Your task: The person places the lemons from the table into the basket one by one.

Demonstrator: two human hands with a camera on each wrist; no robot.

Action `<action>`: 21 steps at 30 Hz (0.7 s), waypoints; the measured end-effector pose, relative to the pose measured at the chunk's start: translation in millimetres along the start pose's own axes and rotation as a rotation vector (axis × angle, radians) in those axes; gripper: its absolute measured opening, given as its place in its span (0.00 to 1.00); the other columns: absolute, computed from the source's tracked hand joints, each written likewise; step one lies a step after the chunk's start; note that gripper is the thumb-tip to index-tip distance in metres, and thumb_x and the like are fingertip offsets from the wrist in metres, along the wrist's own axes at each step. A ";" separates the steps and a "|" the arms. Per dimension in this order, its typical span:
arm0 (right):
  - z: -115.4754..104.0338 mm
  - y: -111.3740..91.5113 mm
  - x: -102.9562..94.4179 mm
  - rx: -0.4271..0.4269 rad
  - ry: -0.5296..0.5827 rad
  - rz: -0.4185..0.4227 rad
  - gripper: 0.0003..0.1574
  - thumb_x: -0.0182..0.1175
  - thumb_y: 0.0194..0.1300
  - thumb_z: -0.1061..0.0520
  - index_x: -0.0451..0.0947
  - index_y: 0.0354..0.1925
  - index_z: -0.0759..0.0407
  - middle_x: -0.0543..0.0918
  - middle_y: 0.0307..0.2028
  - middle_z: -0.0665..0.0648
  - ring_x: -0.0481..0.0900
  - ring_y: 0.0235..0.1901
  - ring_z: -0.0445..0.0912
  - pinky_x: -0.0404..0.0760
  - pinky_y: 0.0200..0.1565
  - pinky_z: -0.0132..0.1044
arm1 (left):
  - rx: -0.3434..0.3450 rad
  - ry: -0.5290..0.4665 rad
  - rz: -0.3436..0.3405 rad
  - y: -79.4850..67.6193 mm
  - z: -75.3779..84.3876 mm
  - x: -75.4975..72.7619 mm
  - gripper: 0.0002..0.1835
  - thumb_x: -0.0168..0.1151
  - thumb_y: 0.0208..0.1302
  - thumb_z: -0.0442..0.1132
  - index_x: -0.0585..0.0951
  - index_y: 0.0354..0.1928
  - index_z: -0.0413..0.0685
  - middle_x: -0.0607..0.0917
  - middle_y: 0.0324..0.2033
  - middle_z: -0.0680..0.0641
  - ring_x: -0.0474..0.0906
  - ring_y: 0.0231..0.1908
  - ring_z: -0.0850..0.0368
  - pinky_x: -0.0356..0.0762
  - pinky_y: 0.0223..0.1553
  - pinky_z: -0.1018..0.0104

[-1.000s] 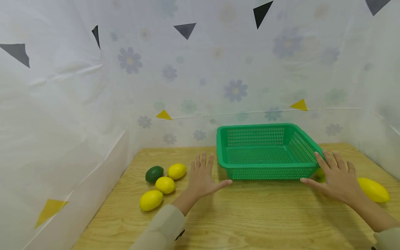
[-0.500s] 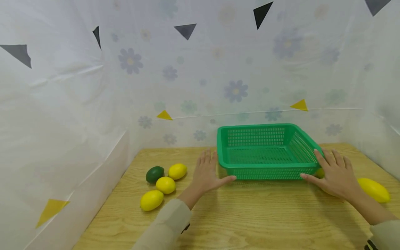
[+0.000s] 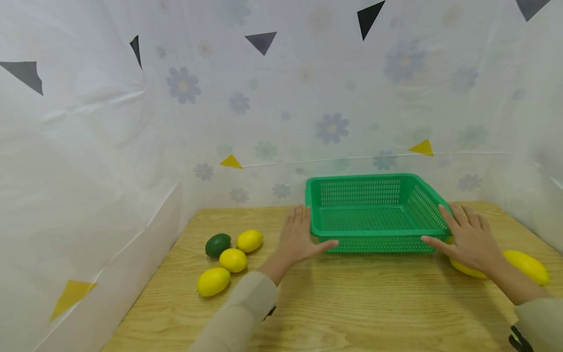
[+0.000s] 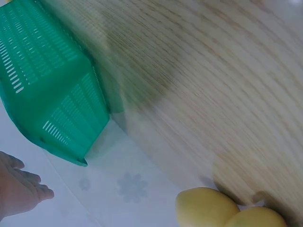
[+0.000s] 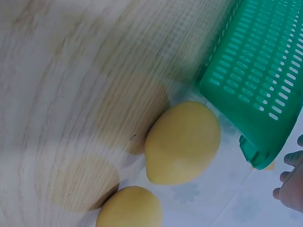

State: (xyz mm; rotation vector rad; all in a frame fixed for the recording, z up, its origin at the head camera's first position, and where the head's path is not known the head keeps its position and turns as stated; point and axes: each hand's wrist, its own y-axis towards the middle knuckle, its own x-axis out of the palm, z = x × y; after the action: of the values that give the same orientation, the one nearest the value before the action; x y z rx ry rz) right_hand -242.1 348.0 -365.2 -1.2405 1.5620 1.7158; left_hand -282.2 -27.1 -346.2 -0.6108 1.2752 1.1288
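A green plastic basket (image 3: 374,240) with slotted walls stands on the wooden table near the back wall. My left hand (image 3: 299,239) is at its left front corner, fingers straight and thumb spread before the front wall. At the opposite front corner, my right hand (image 3: 472,242) has its fingers extended along the right side. In the left wrist view, a gap shows between the hand (image 4: 19,184) and the basket (image 4: 71,113). The right wrist view shows the hand (image 5: 293,187) close beside the basket (image 5: 265,71); contact is unclear. Neither hand grips anything.
Left of the basket lie a dark green fruit (image 3: 218,245) and lemons (image 3: 233,260). Two larger yellow fruits lie on the right, one (image 3: 467,269) partly hidden by the right hand, another (image 3: 527,267) behind the wrist. White flowered sheeting (image 3: 272,112) surrounds the table.
My left hand has moved right to the basket's left corner. The right hand has shifted slightly left and up, showing more of the yellow fruit beneath it. The basket has hardly moved.
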 end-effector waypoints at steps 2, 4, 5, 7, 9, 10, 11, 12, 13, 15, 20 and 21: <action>0.5 2.1 1.0 -0.009 0.005 0.002 0.59 0.55 0.59 0.32 0.46 0.70 0.70 0.54 0.65 0.77 0.49 0.63 0.72 0.48 0.57 0.69 | 0.001 -0.008 -0.007 1.7 1.9 -0.3 0.57 0.50 0.53 0.73 0.44 0.73 0.42 0.42 0.73 0.40 0.38 0.73 0.46 0.41 0.73 0.53; 0.4 3.9 1.8 -0.016 0.011 0.004 0.60 0.55 0.58 0.32 0.47 0.70 0.70 0.54 0.65 0.77 0.50 0.62 0.72 0.48 0.57 0.69 | -0.002 -0.003 -0.013 3.4 3.6 -0.3 0.57 0.49 0.54 0.73 0.44 0.73 0.42 0.42 0.73 0.40 0.38 0.73 0.46 0.41 0.73 0.54; 0.3 4.6 2.0 -0.019 0.013 0.004 0.60 0.56 0.58 0.32 0.47 0.70 0.70 0.55 0.64 0.77 0.51 0.62 0.72 0.49 0.57 0.69 | -0.004 -0.002 -0.015 4.2 4.3 -0.2 0.57 0.49 0.54 0.73 0.44 0.73 0.42 0.42 0.73 0.40 0.38 0.73 0.47 0.41 0.73 0.54; 0.4 6.1 2.8 -0.023 0.021 -0.001 0.60 0.55 0.58 0.32 0.47 0.70 0.69 0.54 0.65 0.77 0.50 0.62 0.72 0.49 0.57 0.69 | -0.005 -0.002 -0.016 5.8 5.8 0.4 0.56 0.50 0.54 0.73 0.44 0.73 0.42 0.43 0.73 0.40 0.38 0.73 0.47 0.41 0.73 0.54; 0.5 7.4 3.3 -0.030 0.025 -0.002 0.60 0.55 0.58 0.32 0.46 0.70 0.69 0.54 0.64 0.78 0.51 0.62 0.72 0.49 0.57 0.69 | -0.003 0.003 -0.012 7.4 7.2 1.5 0.56 0.50 0.54 0.73 0.45 0.72 0.42 0.43 0.72 0.39 0.38 0.73 0.47 0.42 0.73 0.54; 0.7 8.0 3.5 -0.033 0.028 -0.004 0.60 0.55 0.58 0.32 0.46 0.70 0.69 0.54 0.64 0.78 0.51 0.62 0.72 0.49 0.57 0.69 | -0.001 0.008 -0.009 8.2 7.9 2.1 0.56 0.50 0.54 0.73 0.45 0.72 0.42 0.44 0.72 0.39 0.38 0.73 0.47 0.43 0.73 0.55; 1.1 8.8 3.6 -0.033 0.034 -0.005 0.60 0.55 0.58 0.32 0.45 0.70 0.69 0.55 0.64 0.78 0.51 0.62 0.72 0.49 0.57 0.69 | 0.000 0.009 -0.008 9.0 8.6 2.6 0.56 0.50 0.54 0.73 0.45 0.72 0.42 0.44 0.72 0.39 0.38 0.73 0.47 0.43 0.73 0.55; 1.6 9.5 4.0 -0.035 0.040 -0.007 0.59 0.55 0.59 0.32 0.45 0.70 0.69 0.55 0.64 0.78 0.51 0.62 0.72 0.49 0.57 0.69 | 0.000 0.013 -0.007 10.0 9.1 3.4 0.56 0.50 0.54 0.73 0.45 0.72 0.42 0.44 0.72 0.39 0.38 0.73 0.47 0.43 0.73 0.55; 2.2 10.2 4.2 -0.036 0.048 -0.007 0.59 0.55 0.59 0.33 0.46 0.70 0.69 0.56 0.64 0.78 0.51 0.62 0.72 0.50 0.57 0.69 | 0.000 0.018 -0.008 11.2 9.6 4.2 0.56 0.50 0.54 0.73 0.45 0.72 0.42 0.44 0.73 0.39 0.38 0.73 0.47 0.43 0.73 0.55; 3.5 11.8 4.9 -0.038 0.063 -0.013 0.58 0.55 0.60 0.34 0.47 0.70 0.71 0.56 0.63 0.79 0.51 0.63 0.72 0.50 0.57 0.69 | 0.000 0.021 -0.011 13.6 10.6 5.5 0.56 0.49 0.54 0.73 0.45 0.73 0.42 0.43 0.73 0.40 0.38 0.73 0.47 0.43 0.73 0.56; 6.4 16.2 6.9 -0.051 0.090 -0.025 0.56 0.54 0.62 0.35 0.49 0.68 0.75 0.58 0.62 0.80 0.51 0.63 0.73 0.52 0.58 0.69 | 0.005 0.014 -0.021 18.4 13.3 6.4 0.56 0.50 0.54 0.73 0.45 0.72 0.42 0.43 0.73 0.40 0.38 0.73 0.47 0.44 0.72 0.56; 6.7 16.8 7.4 -0.053 0.092 -0.028 0.56 0.53 0.62 0.35 0.49 0.68 0.75 0.58 0.62 0.80 0.51 0.63 0.73 0.52 0.58 0.69 | 0.004 0.019 -0.027 19.1 13.9 6.5 0.56 0.49 0.55 0.73 0.45 0.72 0.42 0.43 0.73 0.40 0.37 0.73 0.47 0.44 0.72 0.56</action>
State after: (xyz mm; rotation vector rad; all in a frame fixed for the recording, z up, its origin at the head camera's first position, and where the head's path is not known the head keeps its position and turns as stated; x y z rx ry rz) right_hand -261.5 349.4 -363.8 -1.3797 1.5526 1.7144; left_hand -294.2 -5.7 -344.9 -0.6351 1.2820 1.1003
